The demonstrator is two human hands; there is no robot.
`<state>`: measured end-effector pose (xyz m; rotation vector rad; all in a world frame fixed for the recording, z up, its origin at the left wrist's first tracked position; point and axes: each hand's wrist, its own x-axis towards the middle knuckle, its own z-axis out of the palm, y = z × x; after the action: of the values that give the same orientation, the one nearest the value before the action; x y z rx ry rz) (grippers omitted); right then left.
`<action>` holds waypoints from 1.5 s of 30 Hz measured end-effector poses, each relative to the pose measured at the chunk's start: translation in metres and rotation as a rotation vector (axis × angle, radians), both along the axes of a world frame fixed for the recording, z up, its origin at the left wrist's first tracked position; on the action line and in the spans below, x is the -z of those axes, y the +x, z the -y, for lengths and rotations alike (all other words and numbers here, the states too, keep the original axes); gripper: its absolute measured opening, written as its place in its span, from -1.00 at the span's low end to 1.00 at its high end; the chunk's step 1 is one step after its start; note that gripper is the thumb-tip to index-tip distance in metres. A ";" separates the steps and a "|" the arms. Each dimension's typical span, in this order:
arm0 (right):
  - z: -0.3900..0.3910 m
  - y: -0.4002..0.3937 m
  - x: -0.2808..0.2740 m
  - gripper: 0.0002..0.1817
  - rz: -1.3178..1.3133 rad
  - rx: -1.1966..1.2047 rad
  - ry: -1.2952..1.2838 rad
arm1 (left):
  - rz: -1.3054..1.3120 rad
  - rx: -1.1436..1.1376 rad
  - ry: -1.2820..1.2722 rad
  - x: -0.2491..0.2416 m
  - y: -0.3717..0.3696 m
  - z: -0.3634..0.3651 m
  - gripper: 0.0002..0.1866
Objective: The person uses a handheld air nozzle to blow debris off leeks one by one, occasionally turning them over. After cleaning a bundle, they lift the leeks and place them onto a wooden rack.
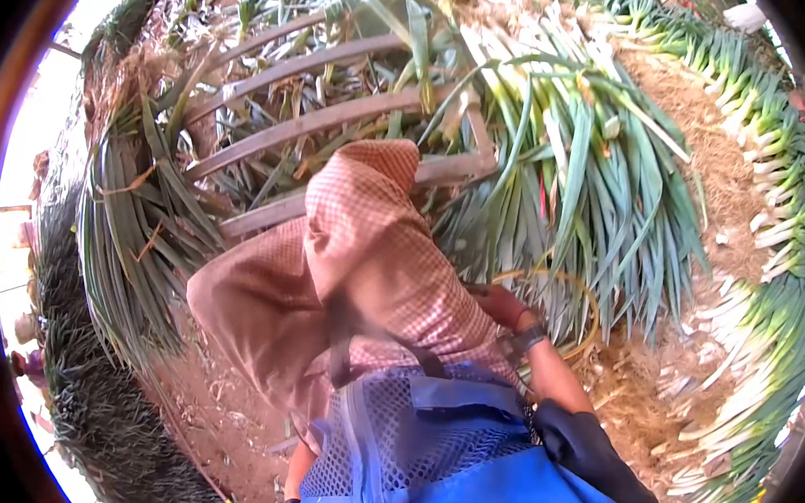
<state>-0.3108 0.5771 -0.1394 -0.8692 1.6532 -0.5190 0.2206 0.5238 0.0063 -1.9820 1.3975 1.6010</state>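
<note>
My right hand (pixel 500 307), with a dark band on its wrist, is beside my right thigh, next to the leaf tips of a large heap of leeks (pixel 588 179). Its fingers are mostly hidden, so what they hold, if anything, does not show. A thin yellow loop of strap (pixel 592 312) curves close to that wrist. Only a bit of my left forearm (pixel 298 469) appears at the bottom edge, beside the blue mesh vest (pixel 466 437); the left hand itself is out of sight.
A slatted wooden frame (pixel 300 128) lies before my knees, with loose leaves between its slats. Another leek bundle (pixel 140 229) rests at the left. Stacked leeks (pixel 759 389) line the right side, along brown root trimmings (pixel 650 392). A dark green stack (pixel 87 372) stands far left.
</note>
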 end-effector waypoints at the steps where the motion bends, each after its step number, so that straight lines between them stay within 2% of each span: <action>1: -0.003 -0.004 -0.001 -0.56 -0.082 -0.015 -0.021 | 0.023 0.043 0.016 -0.010 -0.001 -0.002 -0.75; 2: -0.006 -0.007 0.001 -0.56 -0.068 -0.013 -0.009 | 0.045 0.076 0.030 -0.019 -0.002 -0.004 -0.75; 4: -0.013 -0.015 0.008 -0.53 -0.318 -0.178 0.258 | 0.084 0.132 0.057 -0.035 0.000 -0.008 -0.75; 6: -0.033 -0.024 0.040 -0.53 -0.439 -0.036 0.237 | 0.118 0.173 0.080 -0.048 0.002 -0.007 -0.75; 7: -0.025 -0.024 0.015 -0.56 -0.441 0.100 0.221 | 0.128 0.192 0.092 -0.053 0.000 -0.007 -0.74; 10: -0.024 -0.037 -0.007 -0.59 -0.550 0.172 0.211 | 0.156 0.238 0.118 -0.063 -0.002 -0.005 -0.74; 14: -0.017 -0.042 -0.007 -0.60 -0.544 0.195 0.120 | 0.173 0.273 0.137 -0.071 -0.010 -0.001 -0.74; 16: 0.001 -0.032 -0.001 -0.57 -0.350 0.121 -0.040 | 0.182 0.290 0.143 -0.076 -0.014 0.000 -0.74; 17: 0.008 -0.025 0.011 -0.58 -0.396 0.009 -0.083 | 0.188 0.301 0.143 -0.078 -0.016 -0.001 -0.73; 18: 0.017 -0.016 0.014 -0.58 -0.387 0.004 -0.086 | 0.193 0.305 0.147 -0.080 -0.018 -0.001 -0.73; 21: 0.050 0.013 0.006 -0.70 -0.672 -0.391 0.127 | 0.211 0.325 0.152 -0.086 -0.026 -0.003 -0.73; 22: 0.050 0.016 0.019 -0.70 -0.668 -0.395 0.114 | 0.215 0.324 0.154 -0.088 -0.029 -0.002 -0.73; 24: 0.052 0.022 0.057 -0.59 -0.634 -0.464 0.307 | 0.223 0.335 0.153 -0.092 -0.033 -0.005 -0.72; 25: 0.055 0.025 0.061 -0.61 -0.612 -0.414 0.370 | 0.225 0.334 0.152 -0.094 -0.034 -0.007 -0.72; 29: 0.063 0.017 0.064 -0.60 -0.551 -0.446 0.356 | 0.217 0.335 0.150 -0.099 -0.043 -0.013 -0.71; 32: 0.066 0.017 0.046 -0.58 -0.476 -0.354 0.315 | 0.224 0.337 0.141 -0.107 -0.053 -0.008 -0.71; 33: 0.067 0.017 0.031 -0.58 -0.463 -0.300 0.311 | 0.237 0.291 0.116 -0.113 -0.062 -0.007 -0.61; 34: 0.065 0.018 0.020 -0.59 -0.448 -0.249 0.307 | 0.076 0.279 -0.100 -0.108 -0.048 -0.020 -0.69; 36: 0.052 0.020 0.015 -0.58 -0.436 -0.244 0.262 | -0.065 0.100 -0.043 -0.083 -0.023 -0.036 -0.64; 37: 0.041 0.017 0.029 -0.57 -0.419 -0.233 0.169 | -0.147 -0.704 0.143 -0.061 -0.012 -0.051 -0.55; 38: 0.032 0.018 0.037 -0.55 -0.394 -0.227 0.081 | -0.150 -0.831 0.140 -0.046 -0.003 -0.058 -0.55; 41: 0.012 0.021 0.020 -0.52 -0.360 -0.064 -0.053 | -0.125 -0.782 0.082 -0.024 0.012 -0.055 -0.56; 45: -0.001 0.031 -0.022 -0.52 -0.377 -0.064 0.057 | -0.043 -0.779 0.117 -0.003 0.035 -0.031 -0.56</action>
<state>-0.2795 0.5785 -0.1175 -1.0184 1.9624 -0.2719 0.2558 0.5545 0.0093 -2.5938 0.5104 1.9458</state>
